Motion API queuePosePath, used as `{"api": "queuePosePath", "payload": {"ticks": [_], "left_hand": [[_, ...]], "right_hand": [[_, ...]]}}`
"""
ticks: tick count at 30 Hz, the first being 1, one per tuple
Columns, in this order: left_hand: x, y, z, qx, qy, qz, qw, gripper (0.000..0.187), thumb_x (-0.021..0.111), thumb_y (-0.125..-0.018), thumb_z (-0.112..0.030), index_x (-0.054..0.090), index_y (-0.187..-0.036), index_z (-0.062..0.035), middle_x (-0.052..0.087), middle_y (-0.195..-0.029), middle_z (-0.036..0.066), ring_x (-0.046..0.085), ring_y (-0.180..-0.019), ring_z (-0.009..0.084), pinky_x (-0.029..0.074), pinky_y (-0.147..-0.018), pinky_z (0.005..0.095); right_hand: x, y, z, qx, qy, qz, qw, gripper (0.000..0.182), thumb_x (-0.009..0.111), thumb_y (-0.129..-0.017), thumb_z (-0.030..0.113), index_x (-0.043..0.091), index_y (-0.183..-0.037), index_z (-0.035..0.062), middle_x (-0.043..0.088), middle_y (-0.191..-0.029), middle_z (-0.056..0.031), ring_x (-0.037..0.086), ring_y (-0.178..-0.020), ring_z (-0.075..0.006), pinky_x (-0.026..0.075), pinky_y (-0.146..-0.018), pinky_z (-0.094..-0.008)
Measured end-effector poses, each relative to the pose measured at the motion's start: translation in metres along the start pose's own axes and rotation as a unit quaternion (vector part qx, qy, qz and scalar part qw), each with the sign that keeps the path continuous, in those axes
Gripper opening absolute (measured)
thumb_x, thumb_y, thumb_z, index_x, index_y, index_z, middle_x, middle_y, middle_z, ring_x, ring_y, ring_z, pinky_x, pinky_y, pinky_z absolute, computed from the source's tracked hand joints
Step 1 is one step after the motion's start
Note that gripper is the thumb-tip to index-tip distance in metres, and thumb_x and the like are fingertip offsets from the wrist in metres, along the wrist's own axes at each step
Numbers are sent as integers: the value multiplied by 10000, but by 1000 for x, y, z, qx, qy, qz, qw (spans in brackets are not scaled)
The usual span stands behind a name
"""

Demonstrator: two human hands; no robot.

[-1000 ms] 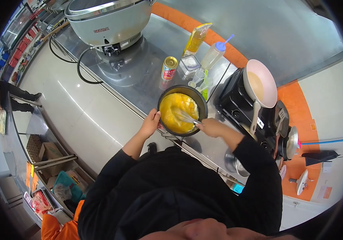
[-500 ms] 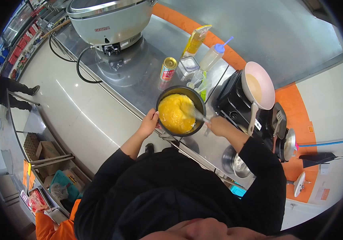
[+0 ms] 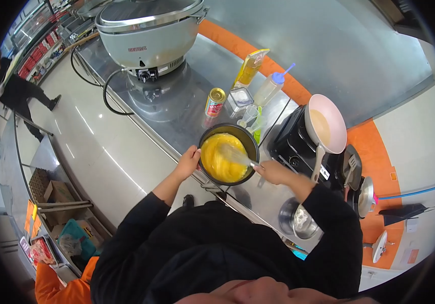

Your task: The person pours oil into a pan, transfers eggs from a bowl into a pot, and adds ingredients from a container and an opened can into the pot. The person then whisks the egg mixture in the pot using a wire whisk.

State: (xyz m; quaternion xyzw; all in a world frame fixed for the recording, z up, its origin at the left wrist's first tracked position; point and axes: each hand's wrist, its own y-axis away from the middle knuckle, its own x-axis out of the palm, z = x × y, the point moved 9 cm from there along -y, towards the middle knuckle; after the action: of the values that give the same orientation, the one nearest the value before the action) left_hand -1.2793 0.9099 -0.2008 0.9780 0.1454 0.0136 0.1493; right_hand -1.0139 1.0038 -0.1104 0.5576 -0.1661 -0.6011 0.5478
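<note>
A dark round pot [image 3: 251, 144] holds yellow beaten egg [image 3: 216, 166], with its base at the front edge of the steel counter. My left hand [image 3: 189, 160] grips the pot's left rim, thumb on top. In my right hand [image 3: 274, 173] is the handle of a whisk [image 3: 237, 156]; its wires are smeared by motion and dip into the egg. Just beyond the pot stand a gold-topped can [image 3: 215, 103], a clear square container of white powder [image 3: 240, 98], small clear measuring cups [image 3: 249, 114], a squeeze bottle [image 3: 269, 88] and a yellow pouch [image 3: 251, 68].
A large rice cooker [image 3: 149, 43] stands at the back left. To the right, a pink frying pan [image 3: 325, 124] rests on a black stove [image 3: 289, 147]. Metal bowls [image 3: 304, 223] sit near my right elbow. A person in black [image 3: 25, 93] and an orange sleeve [image 3: 65, 289] are at left.
The whisk has swept leftward through the egg, and my right hand has shifted slightly left and down. The pot sits lower in view as the camera tilts. The person in black has moved.
</note>
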Motion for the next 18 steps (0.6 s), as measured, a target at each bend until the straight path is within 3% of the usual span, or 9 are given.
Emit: {"api": "queuePosePath", "payload": {"ticks": [4,6,7,10,11,12,15,16,18], "left_hand": [[-3,1,-4,-8,-30,12,999,256,429,-1049,-261,455,-891,-61,502,-698,36,562,-553,132,524,-558,281],[-1,0,-2,-20,6,15,1000,257,428,-1048,-264,457,-891,-63,502,-709,30,559,-556,127,520,-552,277],[-1,1,0,-21,4,14,1000,257,428,-1048,-264,457,-891,-63,502,-709,30,559,-556,127,520,-552,277],[-1,0,-1,-18,-5,19,1000,252,430,-1046,-266,461,-896,-66,506,-729,25,553,-557,119,517,-552,270],[0,1,-1,-22,8,11,1000,252,432,-1046,-268,462,-896,-69,506,-734,22,551,-556,117,516,-550,268],[-1,2,-1,-28,17,5,999,251,434,-1045,-271,463,-895,-71,506,-739,20,549,-554,115,515,-547,266],[-1,1,0,-14,1,11,1000,246,436,-1045,-272,466,-902,-75,505,-735,18,549,-555,112,517,-544,267],[1,-2,3,-13,6,9,1000,246,436,-1045,-272,466,-902,-75,505,-735,18,549,-555,112,517,-544,267],[-1,-3,5,-6,17,3,1000,251,438,-1044,-266,455,-902,-59,541,-686,59,572,-515,138,539,-526,290]], "right_hand": [[22,-18,1,28,41,9,999,613,405,-1010,516,623,-821,-24,611,-612,-164,635,-511,-294,514,-500,-418],[3,-37,5,-129,129,-270,945,585,419,-1009,489,626,-850,-34,626,-633,-172,646,-524,-315,525,-512,-422],[11,-26,13,-3,49,-123,991,556,431,-1007,470,629,-868,-30,640,-662,-187,640,-514,-330,511,-477,-433],[-1,-18,22,-5,-36,-14,999,551,438,-1007,473,622,-859,-24,634,-662,-169,620,-478,-303,494,-436,-411],[-5,-36,13,-61,27,-215,974,584,430,-1006,514,608,-822,-11,597,-619,-126,584,-444,-245,471,-410,-370],[-10,-29,17,-62,29,-213,975,584,430,-1006,514,608,-822,-11,597,-619,-126,584,-444,-245,471,-410,-370],[4,-22,19,6,-48,23,999,582,453,-994,512,617,-835,-24,641,-689,-166,636,-509,-286,496,-440,-397],[10,-25,16,8,-44,24,999,582,453,-994,512,617,-835,-24,641,-689,-166,636,-509,-286,496,-440,-397],[0,-25,25,-23,96,-152,983,554,470,-988,478,648,-899,-39,673,-765,-222,678,-634,-364,532,-558,-455]]}}
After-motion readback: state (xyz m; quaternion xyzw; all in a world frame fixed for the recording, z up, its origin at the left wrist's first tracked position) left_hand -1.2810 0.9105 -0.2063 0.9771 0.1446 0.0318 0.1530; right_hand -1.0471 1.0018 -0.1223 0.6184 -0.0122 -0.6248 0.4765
